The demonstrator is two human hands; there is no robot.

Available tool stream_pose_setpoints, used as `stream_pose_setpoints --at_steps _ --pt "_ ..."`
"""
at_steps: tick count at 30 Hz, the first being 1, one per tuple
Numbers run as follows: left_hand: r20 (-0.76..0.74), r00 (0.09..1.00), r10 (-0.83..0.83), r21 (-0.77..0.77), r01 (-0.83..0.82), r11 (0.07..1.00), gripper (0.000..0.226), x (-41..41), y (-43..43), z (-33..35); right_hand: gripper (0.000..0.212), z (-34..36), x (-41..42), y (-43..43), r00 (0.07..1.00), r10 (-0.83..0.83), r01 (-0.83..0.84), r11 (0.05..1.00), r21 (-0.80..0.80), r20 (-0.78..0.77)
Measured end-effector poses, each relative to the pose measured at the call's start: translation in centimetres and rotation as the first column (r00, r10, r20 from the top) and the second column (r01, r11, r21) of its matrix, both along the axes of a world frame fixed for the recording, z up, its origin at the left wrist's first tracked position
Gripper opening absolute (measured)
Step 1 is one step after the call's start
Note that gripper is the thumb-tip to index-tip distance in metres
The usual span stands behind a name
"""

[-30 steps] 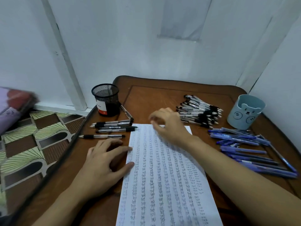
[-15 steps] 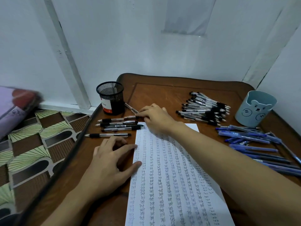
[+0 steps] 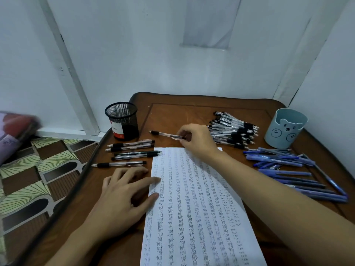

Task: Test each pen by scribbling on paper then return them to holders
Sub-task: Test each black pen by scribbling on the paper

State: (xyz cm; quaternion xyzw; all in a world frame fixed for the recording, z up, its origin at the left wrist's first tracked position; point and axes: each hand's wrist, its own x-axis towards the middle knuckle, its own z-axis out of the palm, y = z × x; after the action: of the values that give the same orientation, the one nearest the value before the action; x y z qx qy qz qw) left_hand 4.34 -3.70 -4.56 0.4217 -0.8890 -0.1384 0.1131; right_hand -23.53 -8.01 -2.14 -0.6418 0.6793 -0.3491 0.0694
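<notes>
My right hand (image 3: 196,141) pinches a black pen (image 3: 167,134).
My left hand (image 3: 124,196) lies flat, fingers relaxed, on the paper's (image 3: 194,208) left edge.

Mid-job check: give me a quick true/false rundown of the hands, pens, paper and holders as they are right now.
1. The right hand holds a black-grip pen above the table. True.
2. The left hand grips a pen. False: it holds nothing and lies spread, fingertips on the left edge of the paper.
3. The paper is blank. False: columns of writing cover it.
4. The blue pens lie on the table beside the bear cup, not in it. True.
5. The mesh holder is tipped over. False: it stands upright.
</notes>
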Motion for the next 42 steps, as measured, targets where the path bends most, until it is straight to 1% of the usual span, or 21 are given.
stream_pose_setpoints --at_steps 2,4,6,7,10,13,14,16,18,19,21,23,25,27,29,32,35,37,38,39,42 --pt "-0.001 1.0 -0.007 -0.01 0.007 1.0 0.056 0.0 -0.1 0.0 0.028 0.8 -0.4 1.2 0.989 -0.027 0.031 0.999 -0.026 0.146" --pt "0.0 1.0 -0.009 -0.016 0.009 1.0 0.055 0.0 -0.1 0.0 0.026 1.4 -0.7 2.4 0.941 -0.061 0.072 0.997 -0.021 0.334" --pt "0.0 1.0 -0.009 -0.014 0.009 1.0 0.055 0.0 0.0 0.0 0.018 2.1 -0.6 3.8 0.816 -0.055 0.095 0.995 -0.04 0.575" --pt "-0.012 1.0 -0.008 -0.012 0.008 1.0 0.054 -0.1 0.0 0.0 0.016 2.5 -0.7 4.5 0.767 -0.041 0.111 0.991 -0.069 0.641" --pt "-0.017 1.0 -0.001 -0.01 0.0 1.0 0.052 -0.1 0.1 0.1 0.013 3.7 -1.2 6.6 0.739 -0.001 0.118 0.985 -0.128 0.674" --pt "0.018 1.0 -0.004 -0.012 0.004 1.0 0.051 -0.3 0.3 0.3 0.012 4.0 -1.4 8.9 0.669 0.051 0.091 0.984 -0.151 0.741" --pt "0.043 0.999 -0.014 -0.018 0.015 1.0 0.05 -0.3 0.5 0.4 0.011 3.7 -1.4 9.5 0.675 0.074 0.074 0.983 -0.166 0.734" --pt "0.104 0.994 -0.041 -0.028 0.044 0.999 0.048 -0.5 0.8 0.7 0.01 3.0 -1.4 10.8 0.784 0.129 0.012 0.975 -0.223 0.608" --pt "0.136 0.99 -0.049 -0.026 0.053 0.998 0.046 -0.7 1.0 0.9 0.012 2.3 -1.6 12.0 0.932 0.192 -0.1 0.951 -0.292 0.307" --pt "0.138 0.989 -0.048 -0.03 0.053 0.998 0.045 -0.7 1.0 1.0 0.014 2.0 -1.7 12.6 0.963 0.231 -0.18 0.935 -0.304 0.139" --pt "0.142 0.989 -0.044 -0.03 0.049 0.998 0.046 -0.7 1.0 1.0 0.019 1.3 -2.2 13.4 0.947 0.296 -0.319 0.917 -0.241 -0.125" --pt "0.145 0.989 -0.041 -0.033 0.046 0.998 0.048 -0.7 0.9 0.9 0.025 0.6 -2.6 14.2 0.9 0.339 -0.389 0.908 -0.154 -0.273" --pt "0.154 0.987 -0.046 -0.025 0.051 0.998 0.05 -0.7 0.8 0.8 0.026 -0.2 -3.0 15.0 0.858 0.367 -0.43 0.896 -0.111 -0.36" --pt "0.151 0.987 -0.056 -0.024 0.06 0.998 0.052 -0.6 0.8 0.7 0.022 -0.8 -3.2 15.7 0.852 0.38 -0.431 0.899 -0.07 -0.361" --pt "0.157 0.986 -0.062 -0.024 0.066 0.998 0.056 -0.6 0.7 0.7 0.02 -1.1 -3.3 16.3 0.887 0.382 -0.407 0.912 -0.048 -0.262" --pt "0.171 0.983 -0.063 -0.021 0.068 0.997 0.061 -0.6 0.6 0.6 0.021 -1.0 -2.6 17.3 0.944 0.327 -0.324 0.943 -0.07 0.042" --pt "0.176 0.982 -0.062 -0.024 0.067 0.997 0.062 -0.6 0.6 0.6 0.03 -0.8 -2.0 17.6 0.925 0.21 -0.183 0.977 -0.112 0.315" --pt "0.169 0.984 -0.063 -0.027 0.069 0.997 0.061 -0.5 0.6 0.6 0.028 -0.6 -2.0 17.2 0.905 0.134 -0.104 0.99 -0.094 0.404" --pt "0.167 0.984 -0.063 -0.029 0.069 0.997 0.061 -0.5 0.6 0.5 0.029 -0.5 -2.1 17.0 0.873 0.096 -0.078 0.995 -0.058 0.478" --pt "0.167 0.984 -0.061 -0.031 0.068 0.997 0.061 -0.5 0.6 0.5 0.031 -0.2 -2.1 16.8 0.802 0.055 -0.061 0.998 -0.01 0.594" --pt "0.159 0.986 -0.058 -0.033 0.064 0.997 0.06 -0.6 0.7 0.5 0.034 0.6 -2.3 16.5 0.5 -0.084 -0.046 0.991 0.123 0.862"
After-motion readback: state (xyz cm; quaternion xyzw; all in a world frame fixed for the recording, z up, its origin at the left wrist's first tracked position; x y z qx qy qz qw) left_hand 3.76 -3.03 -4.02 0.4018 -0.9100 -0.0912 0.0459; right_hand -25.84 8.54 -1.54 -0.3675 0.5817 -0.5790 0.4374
